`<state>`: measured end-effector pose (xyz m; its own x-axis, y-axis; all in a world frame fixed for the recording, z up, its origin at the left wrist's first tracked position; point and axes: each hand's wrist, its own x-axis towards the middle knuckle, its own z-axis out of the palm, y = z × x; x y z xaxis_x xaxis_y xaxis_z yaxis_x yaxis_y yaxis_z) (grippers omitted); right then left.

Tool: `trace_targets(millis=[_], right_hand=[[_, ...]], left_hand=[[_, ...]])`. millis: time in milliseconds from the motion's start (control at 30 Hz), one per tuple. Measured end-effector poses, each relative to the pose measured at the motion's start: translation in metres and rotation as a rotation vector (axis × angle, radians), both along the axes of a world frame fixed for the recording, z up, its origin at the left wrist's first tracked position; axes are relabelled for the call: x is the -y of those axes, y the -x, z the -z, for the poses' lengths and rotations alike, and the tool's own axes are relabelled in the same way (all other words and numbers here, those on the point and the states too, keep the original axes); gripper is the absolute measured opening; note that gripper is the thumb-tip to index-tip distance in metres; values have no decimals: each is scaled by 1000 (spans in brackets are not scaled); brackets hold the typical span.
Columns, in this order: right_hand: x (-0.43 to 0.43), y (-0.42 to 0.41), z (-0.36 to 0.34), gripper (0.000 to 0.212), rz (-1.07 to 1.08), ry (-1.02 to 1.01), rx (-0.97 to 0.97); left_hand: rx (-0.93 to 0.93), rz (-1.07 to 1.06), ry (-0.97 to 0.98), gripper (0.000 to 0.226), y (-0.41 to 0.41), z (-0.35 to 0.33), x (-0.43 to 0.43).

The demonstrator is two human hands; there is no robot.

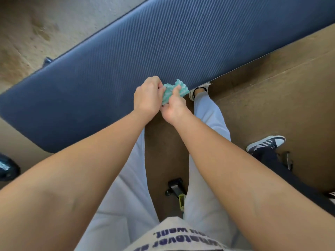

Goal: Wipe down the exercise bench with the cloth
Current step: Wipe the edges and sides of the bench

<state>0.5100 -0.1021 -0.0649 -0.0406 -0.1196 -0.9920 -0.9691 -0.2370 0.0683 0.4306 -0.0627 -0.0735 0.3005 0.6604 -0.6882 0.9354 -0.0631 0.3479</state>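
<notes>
The exercise bench (145, 51) is a long dark blue ribbed pad that runs diagonally from lower left to upper right. A small crumpled green and white cloth (171, 91) is bunched at the pad's near edge. My left hand (147, 96) grips the cloth's left side with curled fingers. My right hand (175, 104) holds its right side, thumb pressed on top. Both hands meet over the near edge of the pad. Part of the cloth is hidden inside the two hands.
Brown floor (272, 105) lies to the right of the bench. Another person's dark striped shoe (265, 143) and leg stand at the right. A black bench foot (175, 187) sits on the floor between my legs. A dark object (7, 167) is at the left edge.
</notes>
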Motion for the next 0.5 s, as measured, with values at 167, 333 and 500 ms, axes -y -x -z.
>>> trace_targets(millis=[167,333,500], right_hand=[[-3,-41,-2,39,48,84,94],[-2,-109,-9,34,125,148,170],[-7,-191,-12,34,153,183,215]], left_hand=[[78,47,5,15,-55,-1,-6],[162,169,21,14,-111,-3,-7],[263,221,51,12,-171,-3,-5]])
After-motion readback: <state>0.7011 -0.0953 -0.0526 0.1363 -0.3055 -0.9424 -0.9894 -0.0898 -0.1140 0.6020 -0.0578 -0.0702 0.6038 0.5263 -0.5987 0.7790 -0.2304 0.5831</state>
